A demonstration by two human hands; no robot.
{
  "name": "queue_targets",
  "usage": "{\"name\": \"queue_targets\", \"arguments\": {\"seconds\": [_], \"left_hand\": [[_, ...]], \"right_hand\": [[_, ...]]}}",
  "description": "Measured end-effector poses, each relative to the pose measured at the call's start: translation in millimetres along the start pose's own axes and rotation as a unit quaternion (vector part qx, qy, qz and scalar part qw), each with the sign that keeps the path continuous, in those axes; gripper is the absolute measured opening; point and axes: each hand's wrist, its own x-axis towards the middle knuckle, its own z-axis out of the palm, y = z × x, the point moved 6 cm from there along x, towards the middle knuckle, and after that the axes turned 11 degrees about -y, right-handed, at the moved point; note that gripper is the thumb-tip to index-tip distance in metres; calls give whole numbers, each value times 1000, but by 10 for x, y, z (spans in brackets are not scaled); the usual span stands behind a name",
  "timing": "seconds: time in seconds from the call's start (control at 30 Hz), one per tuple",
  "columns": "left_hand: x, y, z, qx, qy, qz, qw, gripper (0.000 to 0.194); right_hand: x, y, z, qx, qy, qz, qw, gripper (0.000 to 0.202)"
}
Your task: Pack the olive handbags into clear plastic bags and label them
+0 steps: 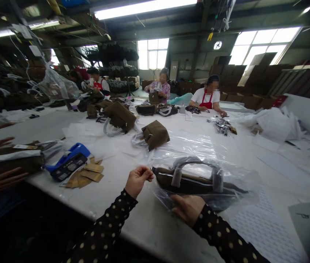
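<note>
A dark olive handbag (188, 185) lies on the table in front of me, inside or on a clear plastic bag (159, 193); which of these, I cannot tell. Grey wrapping covers its handles (192, 160), and a silver zipper (168, 174) runs along the top. My left hand (138, 181) is closed in a pinch at the zipper's dark left end. My right hand (189, 208) has its fingers curled on the plastic along the near side of the handbag. Its thumb is partly hidden.
Brown cards (89, 173) and a blue tape dispenser (80, 149) lie to the left, near another person's hands (0, 179). More olive bags (155, 134) stand further back. White bubble sheet (267, 226) lies at right. Several people work across the table.
</note>
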Motion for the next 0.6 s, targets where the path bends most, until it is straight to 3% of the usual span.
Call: {"name": "queue_targets", "arguments": {"seconds": [0.1, 0.23, 0.37, 0.47, 0.6], "left_hand": [[-62, -31, 29, 68, -19, 0, 997, 20], [-154, -110, 0, 205, 8, -32, 978, 19], [-112, 4, 118, 402, -25, 20, 915, 21], [-65, 82, 195, 481, -60, 55, 873, 25], [-15, 125, 168, 511, -56, 67, 855, 24]], "right_hand": [[-41, 19, -21, 0, 20, 9, 1000, 41], [-107, 121, 52, 28, 53, 26, 998, 38], [-158, 176, 110, 59, 98, 6, 993, 34], [-398, 141, -19, 62, 206, -39, 976, 29], [-1181, 119, -172, 78, 393, -150, 904, 29]]}}
